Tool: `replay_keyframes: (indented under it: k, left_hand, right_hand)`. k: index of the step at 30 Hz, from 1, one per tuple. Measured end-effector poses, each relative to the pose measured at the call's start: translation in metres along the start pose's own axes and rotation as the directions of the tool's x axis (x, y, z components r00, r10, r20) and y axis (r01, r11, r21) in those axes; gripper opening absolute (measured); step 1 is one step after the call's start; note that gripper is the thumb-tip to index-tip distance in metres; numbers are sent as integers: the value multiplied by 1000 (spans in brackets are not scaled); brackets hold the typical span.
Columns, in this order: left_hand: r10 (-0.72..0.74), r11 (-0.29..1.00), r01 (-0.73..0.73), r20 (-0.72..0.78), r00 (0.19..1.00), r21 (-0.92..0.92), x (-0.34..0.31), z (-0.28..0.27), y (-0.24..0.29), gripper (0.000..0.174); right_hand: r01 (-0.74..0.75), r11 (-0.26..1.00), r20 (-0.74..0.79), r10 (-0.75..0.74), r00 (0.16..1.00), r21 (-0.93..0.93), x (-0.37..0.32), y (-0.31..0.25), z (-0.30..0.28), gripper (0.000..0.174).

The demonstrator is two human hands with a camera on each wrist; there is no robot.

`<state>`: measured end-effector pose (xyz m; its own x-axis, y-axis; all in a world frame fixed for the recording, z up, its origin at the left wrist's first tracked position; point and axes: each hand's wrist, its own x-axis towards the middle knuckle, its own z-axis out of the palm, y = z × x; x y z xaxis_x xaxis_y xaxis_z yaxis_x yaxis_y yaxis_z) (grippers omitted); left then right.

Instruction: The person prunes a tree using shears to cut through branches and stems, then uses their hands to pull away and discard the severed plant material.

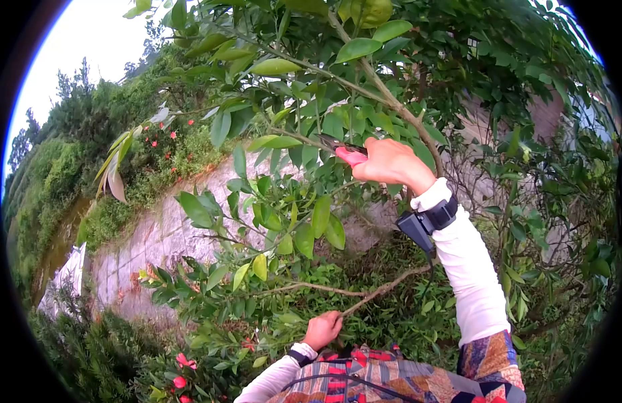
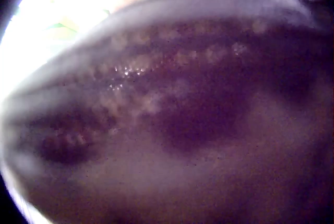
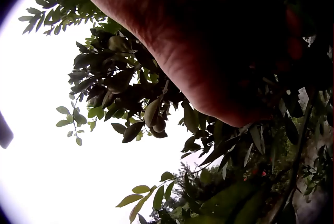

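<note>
Just left of the thick upper branch, the right hand has its grip closed around red-handled pruning shears, whose dark blades point away from that branch into the leaves, though whether they touch a twig cannot be told. Well below the thick upper branch, the left hand has its grip clenched on the lower end of a thin bare branch, near the patterned garment. Between the 2 hands and left of the thick upper branch hang green leaves, with red flowers lower left.
</note>
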<state>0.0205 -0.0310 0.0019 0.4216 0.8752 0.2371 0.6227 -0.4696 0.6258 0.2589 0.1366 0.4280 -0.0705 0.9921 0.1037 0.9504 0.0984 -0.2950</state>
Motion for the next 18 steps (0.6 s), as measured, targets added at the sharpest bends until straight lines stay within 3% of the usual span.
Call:
replay_keyframes:
  k: [12, 18]
  left_hand:
    - [-36, 999, 35, 35, 999, 23, 1, 1, 0, 21]
    - [-20, 1000, 19, 26, 999, 15, 1, 2, -3, 20]
  right_hand:
    - [55, 990, 151, -35, 988, -132, 19, -12, -14, 65]
    - [68, 984, 96, -52, 994, -165, 24, -12, -4, 55]
